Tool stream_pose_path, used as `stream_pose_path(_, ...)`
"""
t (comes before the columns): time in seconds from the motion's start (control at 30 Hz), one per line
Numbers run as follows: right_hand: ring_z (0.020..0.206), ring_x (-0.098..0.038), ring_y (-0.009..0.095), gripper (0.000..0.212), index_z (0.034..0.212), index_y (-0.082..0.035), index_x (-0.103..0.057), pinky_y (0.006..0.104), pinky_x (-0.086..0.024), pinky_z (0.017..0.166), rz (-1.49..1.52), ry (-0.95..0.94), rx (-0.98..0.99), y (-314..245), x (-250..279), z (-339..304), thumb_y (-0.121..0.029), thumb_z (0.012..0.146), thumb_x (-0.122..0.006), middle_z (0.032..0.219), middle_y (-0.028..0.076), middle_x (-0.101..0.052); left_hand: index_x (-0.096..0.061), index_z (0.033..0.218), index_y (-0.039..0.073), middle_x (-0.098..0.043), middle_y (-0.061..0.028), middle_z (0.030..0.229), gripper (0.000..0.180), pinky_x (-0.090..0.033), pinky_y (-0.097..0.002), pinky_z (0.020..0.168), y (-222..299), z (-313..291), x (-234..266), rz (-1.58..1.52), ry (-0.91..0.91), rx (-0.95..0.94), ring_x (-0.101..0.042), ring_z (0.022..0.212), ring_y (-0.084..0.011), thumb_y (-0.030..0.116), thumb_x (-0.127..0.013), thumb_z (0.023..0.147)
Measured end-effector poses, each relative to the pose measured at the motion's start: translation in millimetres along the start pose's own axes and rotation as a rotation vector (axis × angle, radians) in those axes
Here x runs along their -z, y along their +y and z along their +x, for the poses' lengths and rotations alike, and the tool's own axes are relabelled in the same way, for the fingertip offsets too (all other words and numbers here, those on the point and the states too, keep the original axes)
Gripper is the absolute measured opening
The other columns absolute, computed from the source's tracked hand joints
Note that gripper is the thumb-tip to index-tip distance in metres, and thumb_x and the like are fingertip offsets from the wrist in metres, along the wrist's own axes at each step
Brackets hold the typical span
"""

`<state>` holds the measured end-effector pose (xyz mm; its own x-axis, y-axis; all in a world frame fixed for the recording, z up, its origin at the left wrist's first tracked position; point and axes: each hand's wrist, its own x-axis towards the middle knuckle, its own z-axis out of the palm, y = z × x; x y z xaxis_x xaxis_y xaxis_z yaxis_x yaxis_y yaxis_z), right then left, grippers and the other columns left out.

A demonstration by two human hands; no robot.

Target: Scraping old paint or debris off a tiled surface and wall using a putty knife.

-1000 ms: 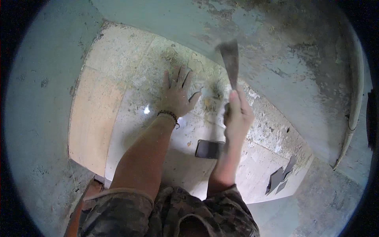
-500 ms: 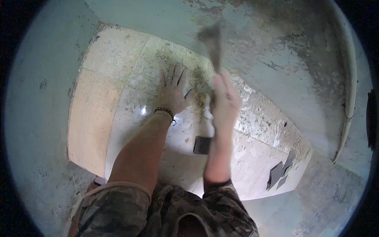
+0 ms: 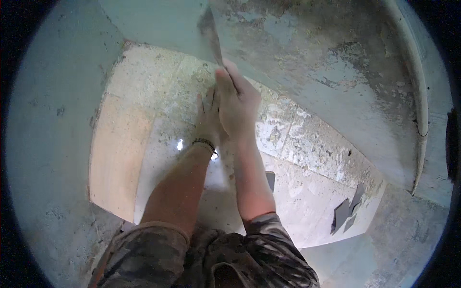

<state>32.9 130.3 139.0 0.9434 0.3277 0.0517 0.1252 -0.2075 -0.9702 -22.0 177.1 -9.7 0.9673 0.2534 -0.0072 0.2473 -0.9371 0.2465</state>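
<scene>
**A:** Head view, looking straight down at you. Your right hand [image 3: 237,108] is wrapped in a fist round the handle of a scraper [image 3: 211,33], fingers closed tight on it, thumb running up along the handle. The blade points up and away from you and lies against the grey wall [image 3: 312,62], close to where that wall meets the floor.

**B:** And your left hand [image 3: 207,120]?

**A:** It lies flat on the tiled floor [image 3: 144,96], fingers spread, palm down. Your right hand is in front of it and hides most of it, so only a few fingertips and the wrist show. There is a dark band [image 3: 204,142] round that wrist.

**B:** Is the blade touching the wall?

**A:** It looks pressed to it, but the blade is blurred, so you cannot be sure of the contact.

**B:** What lies about you?

**A:** The floor is pale stone tile, speckled with crumbs and patches of old mortar, thickest along the foot of the wall. A small dark flat piece [image 3: 270,181] lies on the tile just beside your right forearm. A few dark shards [image 3: 346,211] sit well apart, near the right corner. A pale pipe [image 3: 418,105] runs down the wall at the far right. Your camouflage sleeves [image 3: 144,254] fill the lower edge.
</scene>
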Motion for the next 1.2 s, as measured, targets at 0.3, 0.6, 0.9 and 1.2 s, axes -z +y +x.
stream_pose_path(0.3,0.054,-0.043,-0.001,0.036,0.126,0.002,-0.065,0.0164,-0.031,0.047,-0.040,0.012,-0.102,-36.6,-9.0,-3.8,-0.018,0.097,-0.061,0.093,0.003,-0.072,-0.029,0.154,0.004,-0.022,-0.0185,0.162,0.076,0.002,-0.0614,0.120,-2.0,-2.4,-16.9,0.034,0.058,-0.034,-0.010,0.152,-0.0340,0.046,-0.047,0.093)
stream_pose_path(0.6,0.089,-0.069,0.017,0.033,0.122,-0.008,-0.070,0.0326,-0.052,0.082,-0.310,0.060,-0.037,18.9,16.1,-10.4,-0.024,0.096,-0.061,0.101,0.013,-0.074,-0.029,0.153,0.003,-0.020,-0.0235,0.161,0.079,0.000,-0.0645,0.118,-4.8,1.0,-5.8,0.112,0.071,-0.046,-0.013,0.151,-0.0394,0.055,-0.045,0.095)
stream_pose_path(0.9,0.098,-0.066,0.018,0.038,0.125,-0.006,-0.068,0.0317,-0.050,0.088,-0.197,0.121,-0.168,2.3,63.0,-18.8,-0.030,0.095,-0.064,0.108,0.013,-0.073,-0.025,0.155,0.005,-0.018,-0.0195,0.163,0.081,0.005,-0.0596,0.120,9.2,2.0,5.2,-0.109,-0.012,0.030,-0.009,0.152,-0.0327,0.056,-0.046,0.095)
stream_pose_path(1.2,0.050,-0.037,0.001,0.037,0.126,-0.004,-0.067,0.0194,-0.027,0.044,0.121,0.141,-0.247,-16.5,71.0,-24.1,-0.025,0.095,-0.066,0.064,-0.008,-0.051,-0.031,0.152,0.004,-0.023,-0.0197,0.161,0.078,0.001,-0.0599,0.120,3.7,2.0,-0.8,-0.075,0.087,0.021,-0.013,0.151,-0.0348,0.055,-0.047,0.095)
